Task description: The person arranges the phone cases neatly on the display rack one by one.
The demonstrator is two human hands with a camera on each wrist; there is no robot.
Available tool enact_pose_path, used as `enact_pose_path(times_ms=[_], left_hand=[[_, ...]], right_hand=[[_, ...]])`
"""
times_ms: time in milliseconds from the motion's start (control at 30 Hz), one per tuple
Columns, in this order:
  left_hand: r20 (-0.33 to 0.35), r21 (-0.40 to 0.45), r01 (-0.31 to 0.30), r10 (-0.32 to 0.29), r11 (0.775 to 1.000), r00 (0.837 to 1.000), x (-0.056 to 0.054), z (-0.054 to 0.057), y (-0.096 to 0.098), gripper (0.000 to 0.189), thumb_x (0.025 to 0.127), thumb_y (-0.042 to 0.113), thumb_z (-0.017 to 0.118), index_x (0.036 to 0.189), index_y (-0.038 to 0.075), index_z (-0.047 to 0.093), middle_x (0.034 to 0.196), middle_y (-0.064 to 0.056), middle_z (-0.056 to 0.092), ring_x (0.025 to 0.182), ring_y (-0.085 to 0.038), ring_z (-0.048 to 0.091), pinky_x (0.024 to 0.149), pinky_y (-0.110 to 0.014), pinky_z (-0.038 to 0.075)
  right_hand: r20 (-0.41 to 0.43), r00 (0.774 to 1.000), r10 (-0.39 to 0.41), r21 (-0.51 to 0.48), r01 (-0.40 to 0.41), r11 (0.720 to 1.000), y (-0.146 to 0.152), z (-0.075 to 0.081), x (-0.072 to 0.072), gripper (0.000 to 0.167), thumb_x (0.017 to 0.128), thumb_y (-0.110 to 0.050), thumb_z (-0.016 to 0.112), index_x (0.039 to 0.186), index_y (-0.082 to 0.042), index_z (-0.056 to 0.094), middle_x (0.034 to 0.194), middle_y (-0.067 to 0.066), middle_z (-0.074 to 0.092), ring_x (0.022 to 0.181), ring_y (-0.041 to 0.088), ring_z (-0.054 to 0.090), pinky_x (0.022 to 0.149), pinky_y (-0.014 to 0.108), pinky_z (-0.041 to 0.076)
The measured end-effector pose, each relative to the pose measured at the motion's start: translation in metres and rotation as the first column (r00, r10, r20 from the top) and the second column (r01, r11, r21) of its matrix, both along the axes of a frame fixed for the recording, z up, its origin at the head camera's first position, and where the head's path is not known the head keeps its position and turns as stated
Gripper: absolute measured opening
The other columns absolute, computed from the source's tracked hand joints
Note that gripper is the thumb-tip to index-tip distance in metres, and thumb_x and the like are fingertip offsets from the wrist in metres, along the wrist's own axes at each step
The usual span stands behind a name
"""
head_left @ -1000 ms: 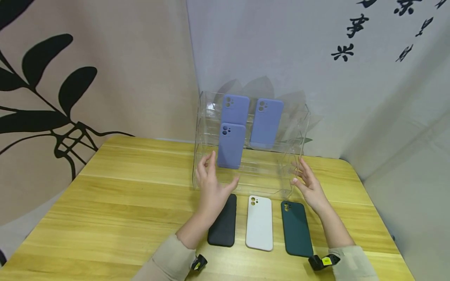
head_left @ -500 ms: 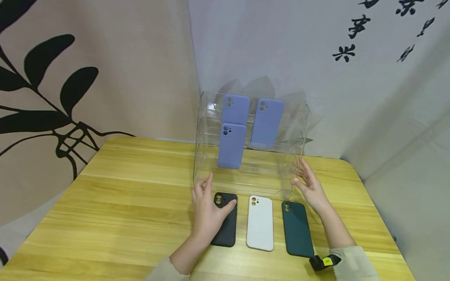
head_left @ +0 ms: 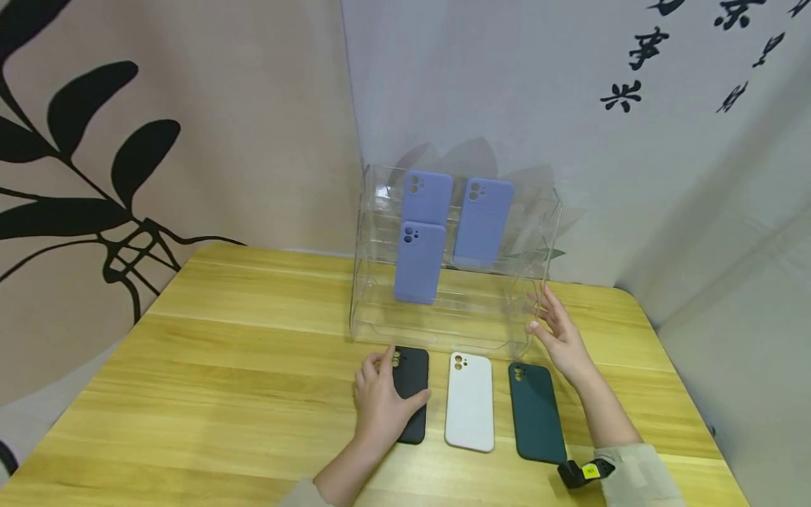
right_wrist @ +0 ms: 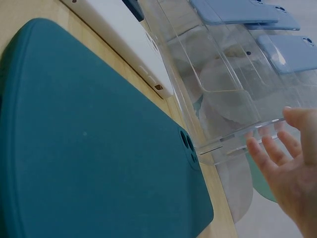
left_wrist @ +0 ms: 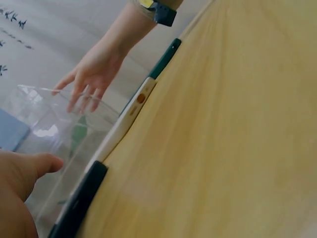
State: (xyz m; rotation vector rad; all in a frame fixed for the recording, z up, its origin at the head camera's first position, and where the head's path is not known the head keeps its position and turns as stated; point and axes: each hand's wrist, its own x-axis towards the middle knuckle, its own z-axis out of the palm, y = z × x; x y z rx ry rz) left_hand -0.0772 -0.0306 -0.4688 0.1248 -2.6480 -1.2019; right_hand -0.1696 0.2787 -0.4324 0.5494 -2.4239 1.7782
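In the head view my left hand (head_left: 381, 401) is over a black phone case (head_left: 415, 373); its thumb lies near the right edge and its fingers near the left. The left wrist view has the thumb (left_wrist: 47, 163) apart from that case. My right hand (head_left: 565, 345) is at the right side panel of a clear acrylic display rack (head_left: 481, 327). Its loosely extended fingers (right_wrist: 270, 151) appear to touch the panel edge; how firmly is unclear. A white phone case (head_left: 469, 405) and a dark green phone case (head_left: 537, 415) lie beside the black one.
Several lavender phone cases stand in the rack: one upper left (head_left: 426, 197), one upper right (head_left: 483, 222), one lower left (head_left: 419, 264). The wooden table (head_left: 222, 366) meets printed fabric walls (head_left: 266, 127) at the back and right.
My left hand has come down from near the rack's lower left to the black phone case. The right hand and the phone cases keep their places.
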Motion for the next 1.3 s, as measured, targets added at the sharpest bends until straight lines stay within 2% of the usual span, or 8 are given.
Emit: enact_pose_path(times_ms=[200,467,567,667,800,867,1000,1300], left_hand=[[0.041,-0.045,0.003,-0.001,0.999,0.999,0.000,-0.008,0.004,0.096,0.061,0.042,0.087,0.142,0.009,0.045,0.124,-0.019,0.040,0.109,-0.037,0.037,0.089,-0.056,0.030],[0.030,-0.185,-0.001,0.007,0.983,1.000,-0.003,-0.013,0.009,0.099,0.057,0.050,0.086,0.138,0.007,0.049,0.128,-0.021,0.041,0.113,-0.037,0.037,0.086,-0.055,0.030],[0.033,-0.209,-0.003,0.010,0.978,0.999,-0.003,-0.014,0.009,0.099,0.057,0.048,0.086,0.139,0.007,0.049,0.130,-0.021,0.041,0.114,-0.036,0.036,0.085,-0.053,0.031],[0.031,-0.210,-0.002,0.009,0.978,0.999,-0.004,-0.014,0.010,0.098,0.056,0.044,0.085,0.138,0.006,0.049,0.130,-0.021,0.041,0.113,-0.036,0.036,0.084,-0.052,0.031],[0.041,-0.203,-0.002,0.010,0.979,0.999,-0.004,-0.013,0.009,0.097,0.055,0.040,0.084,0.138,0.005,0.049,0.129,-0.022,0.042,0.112,-0.036,0.037,0.085,-0.051,0.031],[0.043,-0.198,-0.007,0.016,0.980,0.999,-0.005,-0.012,0.009,0.096,0.055,0.039,0.083,0.138,0.004,0.050,0.128,-0.022,0.042,0.112,-0.036,0.037,0.084,-0.050,0.031],[0.038,-0.181,-0.017,0.024,0.983,0.999,-0.005,-0.011,0.009,0.095,0.054,0.036,0.083,0.137,0.003,0.050,0.126,-0.023,0.043,0.110,-0.036,0.038,0.084,-0.049,0.032],[0.000,-0.070,-0.024,0.024,0.997,1.000,-0.003,-0.004,0.010,0.095,0.054,0.027,0.081,0.140,0.005,0.048,0.126,-0.023,0.042,0.105,-0.036,0.038,0.085,-0.052,0.035]], right_hand=[[-0.002,1.000,0.006,-0.009,-0.006,1.000,-0.001,0.000,0.000,0.073,0.097,0.003,0.048,0.155,-0.023,0.011,0.148,0.031,0.023,0.128,0.051,0.029,0.085,0.018,0.046],[0.005,1.000,-0.008,0.009,0.008,1.000,0.000,0.001,0.000,0.076,0.096,0.004,0.050,0.155,-0.022,0.009,0.148,0.030,0.024,0.128,0.050,0.030,0.086,0.016,0.044],[0.008,1.000,-0.008,0.015,0.008,1.000,0.000,0.001,0.000,0.077,0.096,0.005,0.050,0.155,-0.021,0.009,0.148,0.029,0.024,0.128,0.051,0.029,0.085,0.016,0.044],[0.008,1.000,-0.008,0.015,0.008,1.000,-0.004,0.007,0.003,0.076,0.096,0.007,0.049,0.155,-0.018,0.009,0.148,0.030,0.024,0.127,0.053,0.028,0.085,0.016,0.044],[0.002,1.000,0.002,0.007,-0.002,1.000,-0.004,0.007,0.004,0.076,0.096,0.006,0.049,0.155,-0.018,0.009,0.148,0.030,0.024,0.127,0.053,0.028,0.086,0.016,0.044],[-0.007,1.000,0.006,0.004,-0.006,1.000,-0.001,0.000,0.000,0.076,0.096,0.004,0.051,0.155,-0.019,0.009,0.148,0.030,0.024,0.127,0.051,0.029,0.086,0.016,0.044],[-0.009,1.000,0.005,0.005,-0.005,1.000,-0.001,0.000,0.000,0.076,0.096,0.004,0.051,0.155,-0.015,0.008,0.148,0.030,0.024,0.128,0.051,0.029,0.085,0.015,0.044],[0.003,1.000,0.000,0.008,0.000,1.000,0.001,-0.001,0.001,0.074,0.098,-0.001,0.050,0.155,-0.020,0.009,0.150,0.022,0.026,0.130,0.048,0.029,0.088,0.016,0.043]])
